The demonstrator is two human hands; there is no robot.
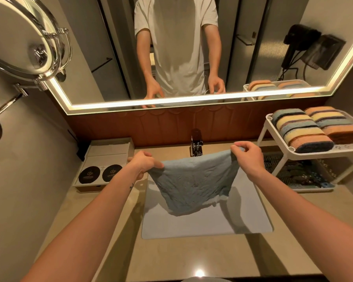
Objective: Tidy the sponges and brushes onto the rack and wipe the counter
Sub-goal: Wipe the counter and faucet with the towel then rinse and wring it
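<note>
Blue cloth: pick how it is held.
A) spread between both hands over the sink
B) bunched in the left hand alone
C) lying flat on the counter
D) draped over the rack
A: the left hand and right hand each pinch an upper corner of the blue cloth, which hangs over the sink.

The beige counter [192,258] has a rectangular sink [249,218] set into it. Left of the sink sits a white tray [108,151] with 2 black round discs [89,175]. Right of the sink stands a white rack [314,154], with striped sponges [302,131] on its top shelf. Behind the sink rises a chrome tap [196,145].
</note>
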